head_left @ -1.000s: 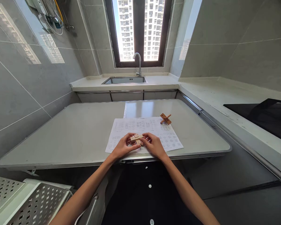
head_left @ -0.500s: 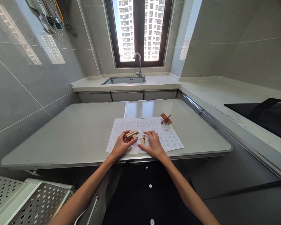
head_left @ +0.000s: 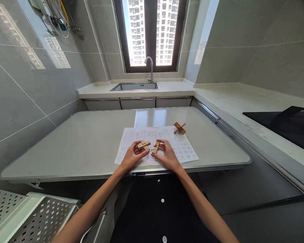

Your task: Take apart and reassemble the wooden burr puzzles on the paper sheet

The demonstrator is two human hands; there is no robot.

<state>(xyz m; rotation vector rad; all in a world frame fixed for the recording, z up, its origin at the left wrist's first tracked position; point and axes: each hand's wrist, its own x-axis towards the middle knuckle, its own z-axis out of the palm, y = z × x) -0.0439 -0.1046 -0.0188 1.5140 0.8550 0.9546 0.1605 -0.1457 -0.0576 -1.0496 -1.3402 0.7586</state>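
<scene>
Two light pinches will do

Your left hand (head_left: pixel 133 154) pinches a pale, blond-wood cluster of crossed, square-cut bars (head_left: pixel 144 145) between thumb and fingers, over the white printed paper sheet (head_left: pixel 126 140) on the pale grey, round-cornered worktop (head_left: pixel 78 145). Your right hand (head_left: pixel 167 156) pinches a single short, straight, blond-wood bar (head_left: pixel 156 147) near its ends, thumb at the near one, fingertips at the far; the bar is tilted, just beside the cluster but not touching it.

Both should feel light, stiff and dry, with little slip and not much risk of breaking. Treat the cluster as the touchier one: its bars could slide apart under a lopsided squeeze, so grip across the outer pieces. Take the single bar by its ends, leaving its long faces uncovered.
</scene>
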